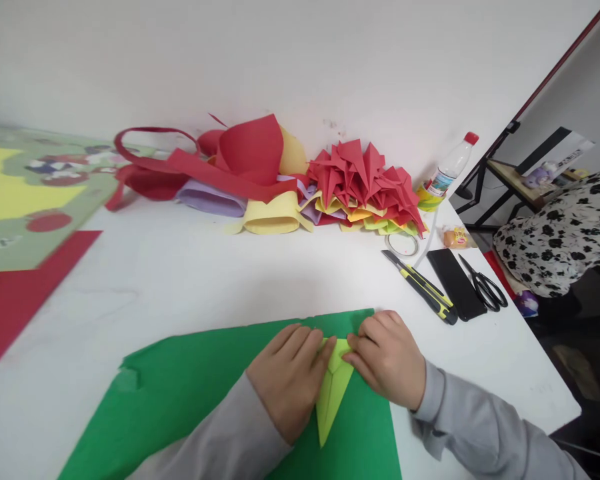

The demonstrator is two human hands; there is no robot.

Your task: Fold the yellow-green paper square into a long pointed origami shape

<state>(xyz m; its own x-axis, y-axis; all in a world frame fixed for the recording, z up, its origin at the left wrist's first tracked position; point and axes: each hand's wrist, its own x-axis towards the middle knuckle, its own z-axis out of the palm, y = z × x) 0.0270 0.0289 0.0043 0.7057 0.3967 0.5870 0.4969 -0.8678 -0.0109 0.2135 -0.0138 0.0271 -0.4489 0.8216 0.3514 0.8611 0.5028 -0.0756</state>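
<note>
A folded piece of lime-green paper (334,387) lies on a large green sheet (205,380), its long point toward me. My left hand (293,373) pinches its upper left edge, fingers closed together. On the upper right corner, my right hand (387,357) grips the paper between thumb and fingers. Creases run down the middle of the folded paper. Parts of its top edge are hidden under the fingertips.
Behind stand red folded paper pieces (365,173) and red, purple and yellow paper rolls (253,153). To the right are a utility knife (425,287), black phone-like slab (457,283), scissors (485,287), tape roll (401,245) and bottle (450,167). A person in patterned clothing (565,233) is beyond the table.
</note>
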